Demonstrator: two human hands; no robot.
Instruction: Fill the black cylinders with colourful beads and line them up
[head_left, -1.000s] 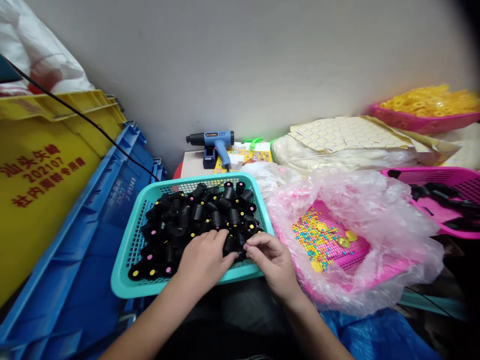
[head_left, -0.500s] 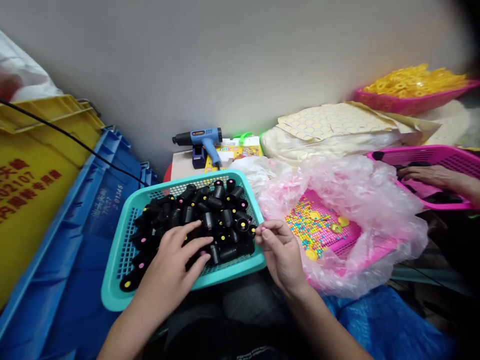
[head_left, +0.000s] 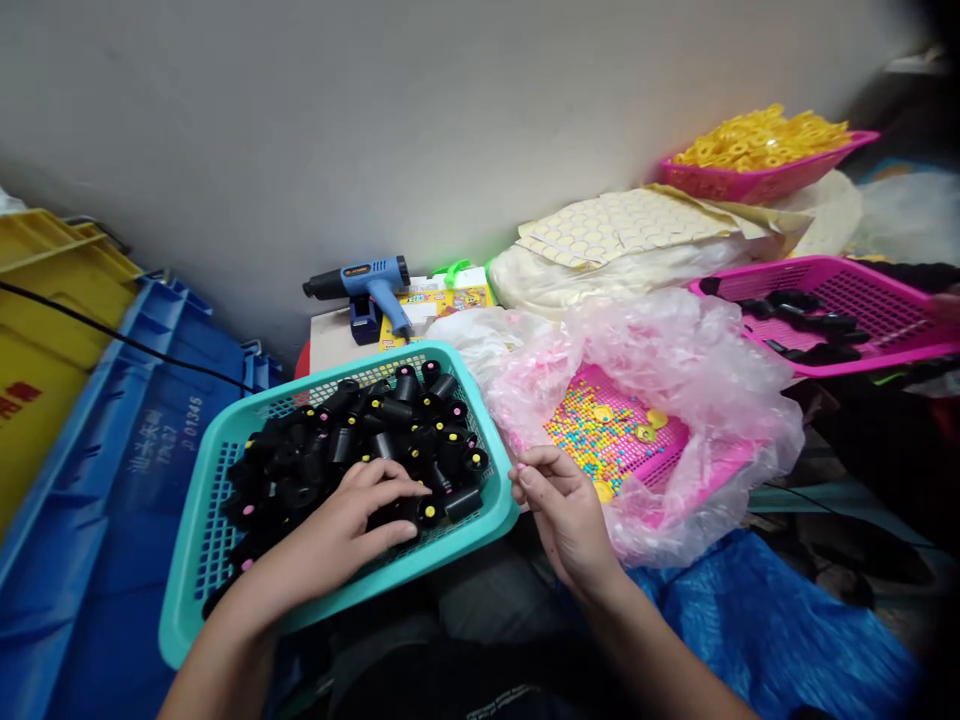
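Black plastic tubes heaped in turquoise basket, lower left of frame. Left hand over them, fingers spread, loosely bent; whether touching, I cannot tell. Right hand, near centre, just beside the rim: thumb and forefinger pinching pink bead. Loose beads in pink basket, right of centre.

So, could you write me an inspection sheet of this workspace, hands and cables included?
Surface: pale tabletop, partly visible near the heat gun.
Things in use: teal basket of black pieces; pink basket of coloured beads.
Clutter: blue heat gun, crumpled clear plastic, patterned sheets.
Hands: left hand spread over the black pieces; right hand pinching a tiny pink bit.
Cables: one black cable, at left.
Surroundings: grey wall, yellow crate, blue crate.
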